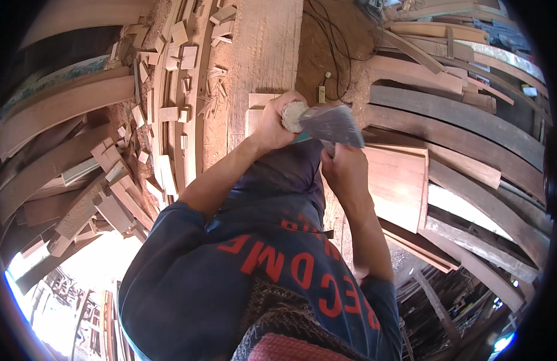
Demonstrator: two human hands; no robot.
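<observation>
Left grip (276,124): closed round pale, rough, round-ended piece (292,117) | right grip (346,167): curled by flared grey metal blade (331,124), exact hold hidden | blade: between both, near your dark trousers (278,172) | advised: fingertips off edge

The left hand (273,127) holds a pale, round, rough lump (293,117) next to a wide grey blade (331,124). The right hand (347,169) curls at the blade's near side. Ahead lies a long brown wooden plank (264,45), with small tan wood blocks (189,57) on its left and a black cord (349,60) on its right.
</observation>
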